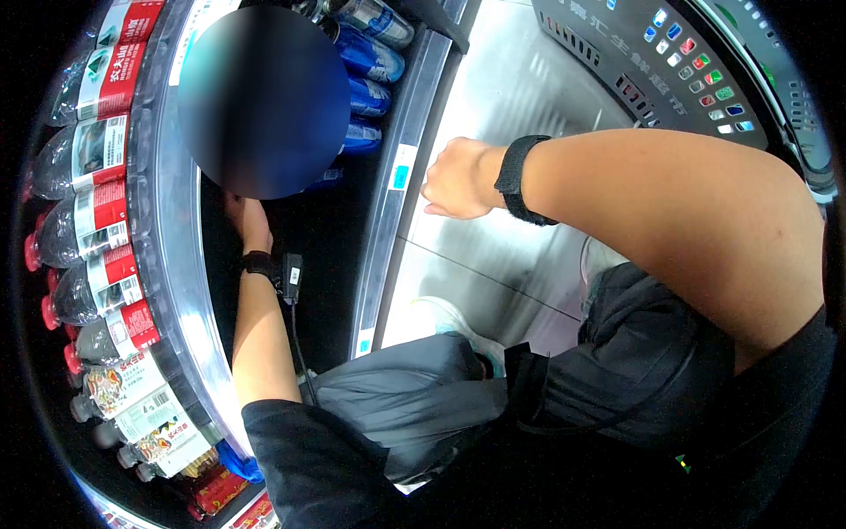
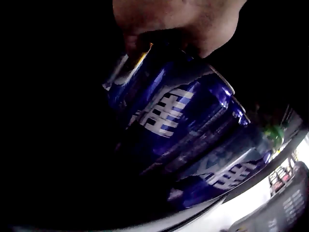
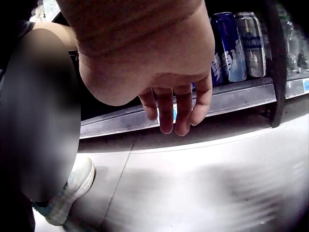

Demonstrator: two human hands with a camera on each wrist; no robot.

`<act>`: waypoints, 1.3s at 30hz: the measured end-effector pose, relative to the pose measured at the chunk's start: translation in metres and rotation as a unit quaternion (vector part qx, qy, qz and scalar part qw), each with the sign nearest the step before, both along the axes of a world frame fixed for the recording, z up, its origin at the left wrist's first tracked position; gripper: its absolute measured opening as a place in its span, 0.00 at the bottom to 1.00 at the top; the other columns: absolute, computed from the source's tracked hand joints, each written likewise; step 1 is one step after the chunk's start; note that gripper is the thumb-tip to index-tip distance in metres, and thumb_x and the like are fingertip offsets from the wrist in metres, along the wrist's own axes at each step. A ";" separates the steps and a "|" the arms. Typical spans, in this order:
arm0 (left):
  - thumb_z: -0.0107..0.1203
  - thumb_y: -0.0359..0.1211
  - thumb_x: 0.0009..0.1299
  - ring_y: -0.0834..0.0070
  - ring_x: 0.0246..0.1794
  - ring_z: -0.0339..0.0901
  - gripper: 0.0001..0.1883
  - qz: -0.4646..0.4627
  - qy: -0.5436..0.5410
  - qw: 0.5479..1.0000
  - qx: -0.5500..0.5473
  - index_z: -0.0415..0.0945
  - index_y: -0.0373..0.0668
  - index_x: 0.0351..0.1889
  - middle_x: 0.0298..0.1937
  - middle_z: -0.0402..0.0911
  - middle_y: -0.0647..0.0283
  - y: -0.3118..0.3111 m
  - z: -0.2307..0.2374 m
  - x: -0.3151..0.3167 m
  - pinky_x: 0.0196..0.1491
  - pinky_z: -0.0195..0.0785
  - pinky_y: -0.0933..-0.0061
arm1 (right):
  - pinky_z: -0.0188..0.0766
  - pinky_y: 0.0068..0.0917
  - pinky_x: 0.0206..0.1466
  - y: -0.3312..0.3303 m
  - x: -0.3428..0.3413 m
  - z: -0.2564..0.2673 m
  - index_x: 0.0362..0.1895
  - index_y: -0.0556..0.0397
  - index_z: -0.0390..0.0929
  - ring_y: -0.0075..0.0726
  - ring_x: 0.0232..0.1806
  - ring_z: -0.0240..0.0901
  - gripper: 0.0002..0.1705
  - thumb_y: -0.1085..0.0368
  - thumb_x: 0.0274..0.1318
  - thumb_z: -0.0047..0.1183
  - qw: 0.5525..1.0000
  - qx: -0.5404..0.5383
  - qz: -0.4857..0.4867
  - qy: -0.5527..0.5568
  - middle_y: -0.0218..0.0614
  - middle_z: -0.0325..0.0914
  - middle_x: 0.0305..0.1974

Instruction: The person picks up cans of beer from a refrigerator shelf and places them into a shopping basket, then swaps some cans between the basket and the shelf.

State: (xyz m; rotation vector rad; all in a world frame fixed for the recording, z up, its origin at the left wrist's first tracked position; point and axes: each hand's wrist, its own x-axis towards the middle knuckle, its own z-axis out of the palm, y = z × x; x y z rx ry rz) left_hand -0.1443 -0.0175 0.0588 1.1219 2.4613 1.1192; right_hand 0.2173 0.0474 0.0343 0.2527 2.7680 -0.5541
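Left hand (image 2: 178, 19) reached among glossy, cylindrical blue cans (image 2: 169, 113) on dark, straight-edged shelf (image 3: 241, 95); shadow hid whether fingers gripped any. Right hand (image 3: 149, 63) hung just outside, fingers loosely relaxed, above smooth, pale floor tiles (image 3: 193, 183).

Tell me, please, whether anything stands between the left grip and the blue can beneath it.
Nothing visible does: the left grip is at the top of the blue can, though shadow hides the contact.
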 end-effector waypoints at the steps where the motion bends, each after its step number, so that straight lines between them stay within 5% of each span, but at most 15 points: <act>1: 0.55 0.45 0.71 0.58 0.63 0.66 0.29 0.000 -0.001 1.000 0.000 0.64 0.41 0.65 0.64 0.69 0.54 0.003 0.000 0.003 0.67 0.55 0.62 | 0.73 0.45 0.47 0.000 0.001 0.000 0.41 0.53 0.79 0.49 0.42 0.80 0.28 0.47 0.70 0.31 1.000 0.000 -0.001 -0.004 0.43 0.82 0.35; 3: 0.61 0.47 0.66 0.62 0.59 0.68 0.27 0.030 -0.118 0.992 0.044 0.70 0.40 0.57 0.60 0.71 0.55 0.010 0.000 0.008 0.62 0.60 0.65 | 0.72 0.45 0.47 0.000 0.001 0.000 0.40 0.53 0.79 0.49 0.42 0.80 0.28 0.47 0.70 0.31 1.000 0.000 -0.001 -0.010 0.43 0.82 0.35; 9: 0.70 0.41 0.57 0.65 0.55 0.70 0.28 0.068 -0.152 0.986 -0.011 0.72 0.39 0.50 0.55 0.73 0.54 0.026 0.005 -0.014 0.58 0.63 0.63 | 0.72 0.44 0.47 0.000 0.002 -0.007 0.39 0.52 0.80 0.49 0.42 0.79 0.27 0.47 0.69 0.33 1.000 -0.008 -0.011 -0.006 0.42 0.82 0.35; 13: 0.71 0.37 0.56 0.65 0.53 0.71 0.26 0.024 -0.139 0.990 0.008 0.73 0.38 0.48 0.51 0.75 0.53 0.029 0.004 -0.016 0.57 0.64 0.63 | 0.73 0.44 0.46 0.000 0.003 -0.008 0.38 0.52 0.81 0.49 0.42 0.79 0.27 0.47 0.69 0.33 1.000 -0.002 -0.013 -0.001 0.42 0.82 0.35; 16: 0.70 0.35 0.55 0.64 0.51 0.72 0.24 0.079 -0.019 0.997 0.015 0.74 0.35 0.45 0.49 0.76 0.52 0.030 -0.005 -0.020 0.56 0.65 0.64 | 0.73 0.45 0.46 0.001 0.004 -0.009 0.37 0.53 0.81 0.49 0.41 0.79 0.27 0.47 0.69 0.34 1.000 -0.005 -0.018 0.008 0.43 0.82 0.35; 18: 0.70 0.34 0.54 0.64 0.49 0.74 0.26 0.031 -0.153 0.986 0.051 0.73 0.33 0.48 0.50 0.77 0.52 0.033 -0.026 -0.063 0.56 0.66 0.64 | 0.73 0.45 0.46 0.001 0.005 -0.009 0.37 0.53 0.81 0.50 0.41 0.80 0.27 0.47 0.69 0.34 1.000 -0.005 -0.017 0.012 0.43 0.82 0.35; 21: 0.71 0.34 0.53 0.63 0.50 0.74 0.30 0.031 -0.191 0.979 0.067 0.72 0.30 0.51 0.52 0.76 0.50 0.030 -0.031 -0.071 0.57 0.66 0.63 | 0.73 0.45 0.46 0.000 0.005 -0.008 0.37 0.52 0.81 0.50 0.41 0.80 0.27 0.47 0.69 0.34 1.000 0.004 -0.013 0.003 0.43 0.82 0.35; 34: 0.70 0.36 0.57 0.60 0.54 0.73 0.34 0.064 -0.160 0.983 0.056 0.67 0.28 0.56 0.57 0.72 0.45 0.021 -0.022 -0.060 0.57 0.71 0.60 | 0.73 0.45 0.47 0.002 0.006 -0.002 0.36 0.53 0.81 0.49 0.42 0.79 0.28 0.47 0.69 0.33 1.000 -0.002 -0.010 -0.012 0.42 0.82 0.35; 36: 0.69 0.41 0.59 0.59 0.60 0.69 0.39 0.068 -0.232 0.965 0.098 0.61 0.33 0.63 0.64 0.66 0.47 0.016 -0.022 -0.057 0.56 0.71 0.60 | 0.73 0.44 0.47 0.002 0.004 -0.003 0.36 0.53 0.81 0.49 0.42 0.79 0.28 0.47 0.69 0.33 1.000 -0.004 -0.005 -0.010 0.42 0.82 0.35; 39: 0.52 0.55 0.68 0.50 0.72 0.50 0.43 0.128 -0.273 0.945 0.126 0.45 0.49 0.75 0.74 0.49 0.51 0.004 -0.022 -0.004 0.67 0.53 0.42 | 0.73 0.44 0.47 0.003 0.001 -0.006 0.37 0.52 0.81 0.50 0.42 0.79 0.28 0.47 0.70 0.33 1.000 0.003 -0.008 -0.003 0.42 0.82 0.35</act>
